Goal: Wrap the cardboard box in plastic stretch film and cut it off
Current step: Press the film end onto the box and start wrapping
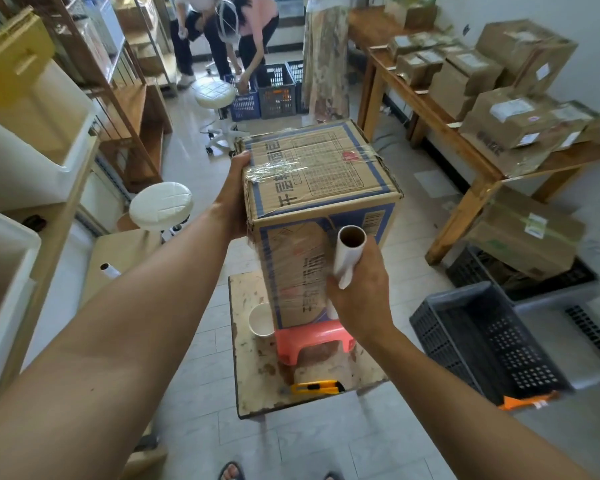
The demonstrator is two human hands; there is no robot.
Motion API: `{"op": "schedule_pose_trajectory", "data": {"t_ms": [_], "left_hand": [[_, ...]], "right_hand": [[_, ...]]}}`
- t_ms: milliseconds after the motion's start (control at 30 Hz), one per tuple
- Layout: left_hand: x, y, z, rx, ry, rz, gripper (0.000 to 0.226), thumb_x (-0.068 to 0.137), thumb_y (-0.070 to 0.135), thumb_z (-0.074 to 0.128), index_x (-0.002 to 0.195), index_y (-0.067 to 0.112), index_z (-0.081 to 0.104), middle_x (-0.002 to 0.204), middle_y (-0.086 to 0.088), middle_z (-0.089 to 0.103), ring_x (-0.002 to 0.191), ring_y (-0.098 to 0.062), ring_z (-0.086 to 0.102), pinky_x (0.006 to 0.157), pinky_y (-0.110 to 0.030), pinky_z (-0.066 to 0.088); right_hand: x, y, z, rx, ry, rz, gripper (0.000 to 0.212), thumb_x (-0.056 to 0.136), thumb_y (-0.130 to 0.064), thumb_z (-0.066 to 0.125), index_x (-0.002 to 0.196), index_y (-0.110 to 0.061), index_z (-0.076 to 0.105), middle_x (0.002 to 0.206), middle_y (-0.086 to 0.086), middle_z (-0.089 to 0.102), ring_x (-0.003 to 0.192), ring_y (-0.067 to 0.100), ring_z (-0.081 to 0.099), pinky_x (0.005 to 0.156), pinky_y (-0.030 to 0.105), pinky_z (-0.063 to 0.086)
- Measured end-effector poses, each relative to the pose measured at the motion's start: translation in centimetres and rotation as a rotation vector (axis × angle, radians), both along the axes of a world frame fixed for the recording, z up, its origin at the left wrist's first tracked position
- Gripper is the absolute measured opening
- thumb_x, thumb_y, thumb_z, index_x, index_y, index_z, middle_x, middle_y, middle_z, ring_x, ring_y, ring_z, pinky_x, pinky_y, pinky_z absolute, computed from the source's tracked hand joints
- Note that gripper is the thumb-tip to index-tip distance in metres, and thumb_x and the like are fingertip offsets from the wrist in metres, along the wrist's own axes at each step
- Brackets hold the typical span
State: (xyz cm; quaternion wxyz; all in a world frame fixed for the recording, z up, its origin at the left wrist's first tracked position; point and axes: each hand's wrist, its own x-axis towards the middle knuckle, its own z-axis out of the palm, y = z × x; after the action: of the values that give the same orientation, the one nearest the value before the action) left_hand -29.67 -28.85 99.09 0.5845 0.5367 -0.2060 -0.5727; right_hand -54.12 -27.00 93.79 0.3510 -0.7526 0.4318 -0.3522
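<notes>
A tall cardboard box (321, 174) with blue print stands upright on a pink plastic stool (312, 342). Clear stretch film covers its near face and crosses the top. My left hand (234, 195) presses flat against the box's upper left side. My right hand (359, 289) grips a white stretch film roll (349, 258), held upright against the box's near right edge, with film running from it onto the box. A yellow utility knife (316, 388) lies on the worn board (253, 382) below the stool.
A white paper cup (260, 320) sits beside the stool. A dark crate (489, 344) stands at the right, a wooden table (440, 116) with taped boxes beyond it. Two white stools (160, 206) and shelves (125, 109) are left. People bend over crates (278, 88) at the back.
</notes>
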Motion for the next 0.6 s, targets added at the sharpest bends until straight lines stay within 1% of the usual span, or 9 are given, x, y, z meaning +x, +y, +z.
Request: {"op": "schedule_pose_trajectory", "data": {"t_ms": [67,167,233,300,367,467,533,600], "left_hand": [[-0.2,0.0,0.1,0.007,-0.008,0.012,0.063,0.094,0.067,0.031,0.114,0.020,0.068,0.114,-0.011,0.074,0.095,-0.024,0.073,0.081,-0.033,0.055],[-0.3,0.0,0.3,0.017,-0.024,0.018,0.061,0.094,0.065,0.031,0.109,0.020,0.069,0.107,-0.010,0.075,0.090,-0.024,0.074,0.081,-0.033,0.055],[-0.3,0.0,0.2,0.019,-0.018,0.027,0.059,0.094,0.064,0.032,0.108,0.019,0.069,0.106,-0.010,0.076,0.088,-0.024,0.074,0.083,-0.035,0.054],[-0.2,0.1,0.3,0.025,-0.013,0.029,0.058,0.094,0.063,0.034,0.110,0.019,0.068,0.107,-0.010,0.075,0.089,-0.024,0.074,0.082,-0.035,0.053],[-0.1,0.1,0.4,0.033,-0.006,0.025,0.057,0.094,0.062,0.034,0.111,0.019,0.068,0.108,-0.010,0.075,0.089,-0.024,0.074,0.081,-0.035,0.054],[0.0,0.0,0.6,0.053,0.003,0.039,0.057,0.094,0.062,0.034,0.111,0.019,0.067,0.107,-0.011,0.075,0.086,-0.024,0.075,0.078,-0.033,0.055],[0.1,-0.1,0.7,0.064,-0.009,0.041,0.056,0.094,0.061,0.035,0.110,0.019,0.068,0.103,-0.009,0.076,0.082,-0.022,0.075,0.074,-0.031,0.056],[0.0,-0.2,0.7,0.075,-0.023,0.047,0.056,0.093,0.061,0.035,0.106,0.019,0.070,0.100,-0.009,0.076,0.080,-0.021,0.075,0.072,-0.029,0.056]], "right_hand": [[-0.4,-0.3,0.4,0.000,-0.013,-0.021,0.058,0.079,-0.006,0.078,0.122,-0.020,0.042,0.115,-0.002,0.055,0.101,0.007,0.050,0.067,-0.002,0.038],[-0.3,-0.2,1.1,0.062,-0.121,-0.059,0.062,0.081,0.002,0.072,0.117,-0.030,0.033,0.108,-0.006,0.054,0.093,0.007,0.054,0.062,-0.002,0.044],[-0.1,-0.4,1.3,0.046,-0.174,-0.100,0.057,0.082,-0.004,0.073,0.115,-0.028,0.034,0.099,-0.007,0.056,0.085,0.006,0.058,0.061,0.005,0.048],[-0.2,-1.0,1.5,0.044,-0.193,-0.102,0.052,0.081,-0.010,0.077,0.112,-0.023,0.038,0.090,-0.010,0.054,0.079,0.005,0.058,0.059,0.009,0.046],[-0.6,-1.7,1.7,0.046,-0.183,-0.074,0.053,0.078,-0.013,0.082,0.112,-0.020,0.041,0.093,-0.009,0.054,0.081,0.006,0.057,0.063,0.011,0.046],[-1.4,-2.7,1.8,-0.038,-0.100,-0.073,0.055,0.076,-0.017,0.085,0.119,-0.011,0.051,0.107,-0.004,0.055,0.091,0.010,0.053,0.074,0.009,0.041],[-2.1,-3.4,1.7,-0.081,-0.067,-0.073,0.053,0.076,-0.016,0.084,0.118,-0.008,0.053,0.107,0.000,0.057,0.094,0.014,0.054,0.075,0.010,0.040],[-3.0,-3.9,1.7,-0.094,-0.044,-0.045,0.052,0.079,-0.015,0.082,0.119,-0.010,0.048,0.107,-0.004,0.056,0.092,0.013,0.055,0.073,0.008,0.040]]}}
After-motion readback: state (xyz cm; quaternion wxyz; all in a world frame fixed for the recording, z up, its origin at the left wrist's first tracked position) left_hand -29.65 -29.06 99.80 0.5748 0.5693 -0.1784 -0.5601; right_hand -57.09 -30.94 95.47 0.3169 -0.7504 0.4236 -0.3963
